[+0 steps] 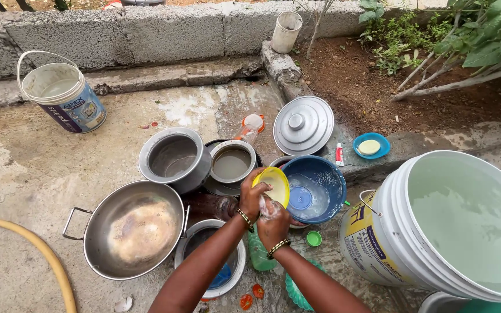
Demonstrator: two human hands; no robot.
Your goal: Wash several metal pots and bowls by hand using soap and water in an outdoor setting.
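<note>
**Yellow bowl held over the blue tub**

Your left hand [253,197] is closed on the near rim of the yellow bowl [273,184], tipping it so its hollow faces you. Your right hand [273,223], soapy and curled, presses in just below it; whether it holds a scrubber you cannot tell. The bowl sits above and slightly left of your right hand, touching it, at the left edge of the blue tub [315,188]. The big white bucket [436,226] stands to your right, the steel wok [131,229] to your left.
</note>
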